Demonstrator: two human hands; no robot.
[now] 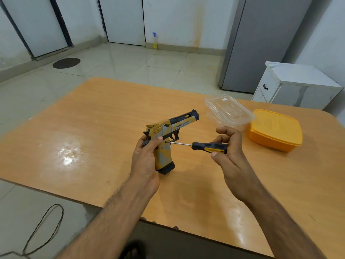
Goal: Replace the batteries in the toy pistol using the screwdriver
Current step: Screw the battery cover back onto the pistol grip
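On the toy pistol (169, 130), "DESERT EAGLE"

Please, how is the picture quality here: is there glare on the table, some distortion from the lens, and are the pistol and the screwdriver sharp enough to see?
Head view: a bright patch of glare lies on the table left of the left hand; wide-angle lens bends the table edges and doors; the toy pistol and the screwdriver in the right hand are sharp, though the pistol's small lettering is only partly readable.

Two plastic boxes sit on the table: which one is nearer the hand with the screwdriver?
The clear plastic container, just beyond the right hand holding the screwdriver. The opaque orange box sits farther out to the right.
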